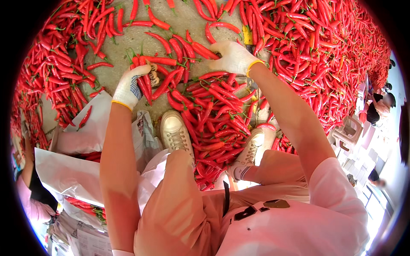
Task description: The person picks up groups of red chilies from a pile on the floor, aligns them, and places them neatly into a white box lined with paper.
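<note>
My left hand (133, 83), in a white knit glove with dotted grip and a yellow cuff, is closed around a small bunch of red chili peppers (145, 87), green stems pointing away from me. To its right, my right hand (232, 59) wears a matching glove. Its thumb and fingers close on the end of one red chili pepper (204, 50) lying among others on the floor. Between my shoes sits a loose heap of red chili peppers (218, 123). A few single peppers lie on the concrete just beyond both hands.
A large pile of red chili peppers (316, 55) rises at the right, another pile (64, 64) at the left. Beside my left arm stands a paper-lined box (68, 170) with peppers inside. A plastic stool (348, 133) and other people (378, 109) are at the far right; another person (32, 192) sits at the left.
</note>
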The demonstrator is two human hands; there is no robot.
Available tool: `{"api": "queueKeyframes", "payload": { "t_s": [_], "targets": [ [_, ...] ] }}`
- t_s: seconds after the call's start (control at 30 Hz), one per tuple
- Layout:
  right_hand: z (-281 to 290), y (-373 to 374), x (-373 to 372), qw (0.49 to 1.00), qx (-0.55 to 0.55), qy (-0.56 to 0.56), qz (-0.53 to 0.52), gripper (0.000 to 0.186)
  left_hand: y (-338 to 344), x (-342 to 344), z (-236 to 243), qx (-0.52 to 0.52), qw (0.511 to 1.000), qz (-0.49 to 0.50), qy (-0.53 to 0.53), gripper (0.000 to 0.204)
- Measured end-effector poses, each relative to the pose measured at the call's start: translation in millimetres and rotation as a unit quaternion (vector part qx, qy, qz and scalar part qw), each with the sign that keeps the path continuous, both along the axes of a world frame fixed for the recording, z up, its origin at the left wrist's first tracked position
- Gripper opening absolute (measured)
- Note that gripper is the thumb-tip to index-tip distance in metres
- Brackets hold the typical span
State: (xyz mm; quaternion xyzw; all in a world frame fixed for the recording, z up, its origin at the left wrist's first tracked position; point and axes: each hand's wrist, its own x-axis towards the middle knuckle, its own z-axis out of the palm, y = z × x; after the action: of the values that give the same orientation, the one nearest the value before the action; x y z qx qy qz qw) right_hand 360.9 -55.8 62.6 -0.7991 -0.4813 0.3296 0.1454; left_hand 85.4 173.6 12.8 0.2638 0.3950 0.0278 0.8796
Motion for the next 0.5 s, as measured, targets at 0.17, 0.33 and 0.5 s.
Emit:
{"api": "queueKeyframes", "payload": {
  "t_s": [0.17,0.33,0.5],
  "targets": [
    [31.7,-26.4,-6.1,0.983,-0.14,0.116,-0.023,0.044,-3.8,7.2,26.0,0.431,0.813,-0.359,0.154,0.033],
    [7.9,-76.4,-48.8,0.981,-0.168,-0.041,0.092,0.032,-57.4,20.9,31.9,0.604,0.609,-0.468,0.213,0.054],
    [4.9,-77.7,-52.4,0.997,-0.069,0.018,0.008,0.032,-53.3,18.5,31.2,0.602,0.64,-0.413,0.241,0.048]
  ]
}}
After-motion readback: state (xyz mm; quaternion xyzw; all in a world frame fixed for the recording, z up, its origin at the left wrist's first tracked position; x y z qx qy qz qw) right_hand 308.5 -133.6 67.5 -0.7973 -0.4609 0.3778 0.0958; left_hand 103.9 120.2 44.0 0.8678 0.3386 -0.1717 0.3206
